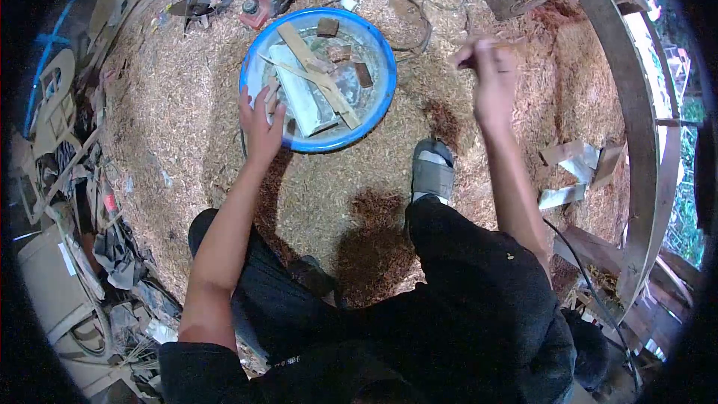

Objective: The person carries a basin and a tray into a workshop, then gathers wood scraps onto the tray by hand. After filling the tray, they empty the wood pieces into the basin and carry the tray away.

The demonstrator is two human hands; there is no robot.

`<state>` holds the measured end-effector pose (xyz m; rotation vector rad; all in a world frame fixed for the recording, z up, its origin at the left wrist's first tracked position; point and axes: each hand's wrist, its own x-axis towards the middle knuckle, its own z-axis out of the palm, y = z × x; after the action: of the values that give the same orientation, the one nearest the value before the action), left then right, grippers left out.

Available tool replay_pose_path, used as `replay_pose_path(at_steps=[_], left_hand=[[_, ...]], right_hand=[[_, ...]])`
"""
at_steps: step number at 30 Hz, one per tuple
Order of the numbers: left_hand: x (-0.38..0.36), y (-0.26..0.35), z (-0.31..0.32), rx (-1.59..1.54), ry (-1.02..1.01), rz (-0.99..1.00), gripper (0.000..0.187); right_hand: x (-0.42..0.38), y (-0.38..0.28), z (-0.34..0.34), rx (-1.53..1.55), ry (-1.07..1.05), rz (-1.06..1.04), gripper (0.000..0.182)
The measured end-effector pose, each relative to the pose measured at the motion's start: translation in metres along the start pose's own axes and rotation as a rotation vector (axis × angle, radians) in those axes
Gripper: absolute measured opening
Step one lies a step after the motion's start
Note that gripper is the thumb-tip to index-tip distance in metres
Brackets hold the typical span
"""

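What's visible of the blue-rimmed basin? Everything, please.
The basin is round and wide, with a glossy blue rim and a pale, smudged inside; it looks like plastic. It sits upright on wood shavings, ahead of the person. In it lie thin wooden strips, a long whitish piece and small brown blocks. The left hand overlaps its near-left rim; whether it touches is unclear.

1. On my feed the basin's rim (391, 78) looks like smooth, glossy plastic.
2. I see a wood strip (299, 46), bare and matt.
3. Rough wood shavings (187, 120).
4. Matt cloth trousers (479, 277).
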<state>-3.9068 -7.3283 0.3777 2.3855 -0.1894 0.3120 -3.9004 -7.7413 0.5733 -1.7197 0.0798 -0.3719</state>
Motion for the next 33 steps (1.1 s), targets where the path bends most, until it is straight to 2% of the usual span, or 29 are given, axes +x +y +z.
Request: replay_pose_path(at_steps=[2, 3, 5, 6, 8, 9, 11, 16, 18, 19, 20, 22, 24, 26, 27, 28, 30, 31, 32, 33], left_hand=[[-0.001, -0.010, -0.001, 0.004, 0.030, -0.018, 0.053], [-0.003, -0.013, -0.002, 0.007, 0.034, -0.025, 0.053], [-0.004, -0.016, -0.006, -0.019, 0.008, -0.101, 0.052], [-0.005, -0.017, -0.009, -0.018, 0.013, -0.109, 0.052], [-0.003, -0.020, -0.017, -0.023, 0.052, -0.111, 0.049], [-0.001, -0.023, -0.022, -0.018, 0.055, -0.120, 0.049], [0.000, -0.034, -0.032, 0.009, 0.092, -0.125, 0.046], [-0.005, -0.061, -0.061, 0.019, 0.235, -0.131, 0.041], [-0.008, -0.072, -0.078, -0.043, 0.206, -0.286, 0.038], [-0.014, -0.074, -0.081, -0.015, 0.263, -0.351, 0.036], [-0.018, -0.085, -0.084, -0.011, 0.266, -0.358, 0.036], [-0.026, -0.113, -0.086, -0.165, 0.199, -0.454, 0.036], [-0.037, -0.120, -0.082, -0.041, 0.212, -0.404, 0.035], [-0.048, -0.127, -0.078, -0.082, 0.019, -0.429, 0.031], [-0.049, -0.121, -0.077, -0.041, 0.011, -0.440, 0.028], [-0.048, -0.119, -0.079, -0.040, 0.015, -0.444, 0.028], [-0.040, -0.106, -0.083, -0.091, 0.074, -0.412, 0.027], [-0.037, -0.092, -0.090, -0.121, 0.124, -0.376, 0.026], [-0.036, -0.092, -0.091, -0.125, 0.117, -0.375, 0.026], [-0.033, -0.092, -0.090, -0.175, 0.163, -0.401, 0.025]], right_hand=[[-0.012, 0.027, 0.031, 0.031, -0.018, 0.139, 0.032], [-0.017, 0.041, 0.044, 0.032, -0.026, 0.140, 0.032], [-0.026, 0.067, 0.068, 0.071, -0.102, 0.316, 0.032], [-0.033, 0.083, 0.077, 0.069, -0.111, 0.317, 0.032], [-0.049, 0.110, 0.091, 0.276, -0.419, 0.584, 0.033], [-0.054, 0.117, 0.097, 0.276, -0.429, 0.587, 0.033], [-0.065, 0.123, 0.106, 0.392, -0.477, 0.779, 0.036], [-0.056, 0.120, 0.120, 0.486, -0.493, 0.822, 0.038], [-0.056, 0.118, 0.125, 0.544, -0.511, 0.826, 0.040], [-0.057, 0.121, 0.128, 0.538, -0.508, 0.821, 0.044], [-0.059, 0.128, 0.130, 0.537, -0.516, 0.825, 0.044], [-0.064, 0.142, 0.135, 0.583, -0.571, 0.875, 0.045], [-0.069, 0.123, 0.142, 0.478, -0.565, 0.903, 0.042], [-0.071, 0.129, 0.139, 0.233, -0.677, 0.984, 0.038], [-0.069, 0.137, 0.135, 0.029, -0.806, 0.839, 0.034], [-0.067, 0.143, 0.127, 0.028, -0.811, 0.839, 0.034], [-0.064, 0.130, 0.123, -0.399, -1.058, 0.783, 0.034], [-0.056, 0.104, 0.114, -0.582, -1.081, 0.737, 0.035], [-0.057, 0.110, 0.108, -0.583, -1.077, 0.743, 0.035], [-0.055, 0.121, 0.095, -0.614, -0.982, 0.622, 0.035]])
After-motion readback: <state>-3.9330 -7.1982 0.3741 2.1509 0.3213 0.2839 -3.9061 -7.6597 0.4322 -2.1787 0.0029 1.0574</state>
